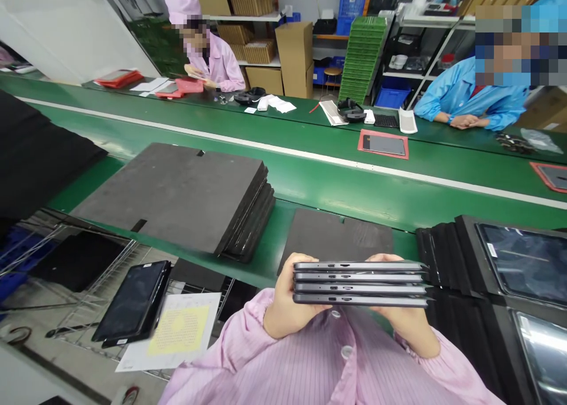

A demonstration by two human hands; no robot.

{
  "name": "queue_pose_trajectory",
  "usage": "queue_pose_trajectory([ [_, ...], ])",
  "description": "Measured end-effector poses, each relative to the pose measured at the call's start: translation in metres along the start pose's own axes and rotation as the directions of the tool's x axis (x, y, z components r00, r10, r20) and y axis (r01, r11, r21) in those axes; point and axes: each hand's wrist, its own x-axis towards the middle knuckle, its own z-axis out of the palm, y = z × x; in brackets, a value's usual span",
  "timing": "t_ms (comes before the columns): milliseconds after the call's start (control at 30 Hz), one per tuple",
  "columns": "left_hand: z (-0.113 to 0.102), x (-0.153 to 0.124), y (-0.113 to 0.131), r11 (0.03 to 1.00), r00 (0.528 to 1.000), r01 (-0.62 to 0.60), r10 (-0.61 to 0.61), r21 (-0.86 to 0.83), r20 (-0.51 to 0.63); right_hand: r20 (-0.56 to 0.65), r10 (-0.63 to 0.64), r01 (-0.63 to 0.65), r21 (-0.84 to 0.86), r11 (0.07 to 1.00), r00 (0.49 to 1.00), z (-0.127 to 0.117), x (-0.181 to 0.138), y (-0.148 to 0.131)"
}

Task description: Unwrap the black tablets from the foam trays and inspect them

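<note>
In the head view I hold a stack of several thin grey tablets (359,284) edge-on in front of my chest. Small slots and holes show along their near edges. My left hand (286,299) is closed around the stack's left end, thumb side above and fingers below. On the other side my right hand (410,328) grips from behind and underneath, its fingers partly hidden by the tablets. Beyond the stack, a dark foam sheet (336,231) lies on the green bench.
Left of me stands a pile of black foam trays (177,192); at right, foam trays hold screen-like panels (527,260). A tablet (130,301) and a printed sheet (179,331) lie on a wire rack. The conveyor (310,169) carries a tablet on a red mat (383,144). Two people sit opposite.
</note>
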Motion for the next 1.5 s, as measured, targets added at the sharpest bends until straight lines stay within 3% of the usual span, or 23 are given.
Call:
queue_pose_trajectory([
  [133, -0.002, -0.001, -0.007, 0.995, 0.995, -0.103, 0.102, 0.017, 0.015, -0.043, -0.130, 0.126, -0.076, 0.989, 0.991, 0.001, 0.004, 0.000],
  [233, -0.003, -0.001, -0.012, 0.986, 0.985, -0.168, 0.167, 0.003, 0.037, -0.013, -0.232, 0.231, -0.034, 0.972, 0.973, 0.001, 0.006, 0.002],
  [467, 0.001, 0.003, -0.028, 0.979, 0.978, -0.202, 0.204, -0.032, 0.046, 0.012, -0.263, 0.262, 0.065, 0.963, 0.965, 0.000, 0.013, 0.017],
  [600, 0.006, 0.002, -0.048, 0.990, 0.991, -0.130, 0.132, -0.055, 0.024, 0.011, -0.233, 0.232, 0.043, 0.972, 0.972, -0.001, 0.018, 0.034],
  [700, 0.007, -0.001, -0.066, 0.996, 0.997, 0.060, -0.057, -0.065, 0.048, 0.011, -0.162, 0.162, 0.005, 0.987, 0.987, -0.001, 0.019, 0.053],
  [800, 0.007, -0.004, -0.079, 0.957, 0.956, 0.282, -0.275, -0.071, 0.101, 0.020, -0.072, 0.073, -0.028, 0.997, 0.997, -0.002, 0.018, 0.071],
  [867, 0.006, -0.006, -0.084, 0.934, 0.932, 0.351, -0.340, -0.073, 0.126, 0.036, -0.050, 0.052, -0.045, 0.998, 0.998, -0.004, 0.016, 0.079],
  [1200, 0.002, -0.007, -0.090, 0.950, 0.942, 0.303, -0.286, -0.078, 0.177, 0.096, -0.088, 0.099, -0.118, 0.988, 0.992, -0.008, 0.016, 0.077],
  [1500, -0.012, -0.011, -0.094, 0.924, 0.896, 0.356, -0.296, -0.137, 0.332, 0.113, -0.034, 0.046, -0.104, 0.993, 0.993, -0.011, 0.008, 0.075],
])
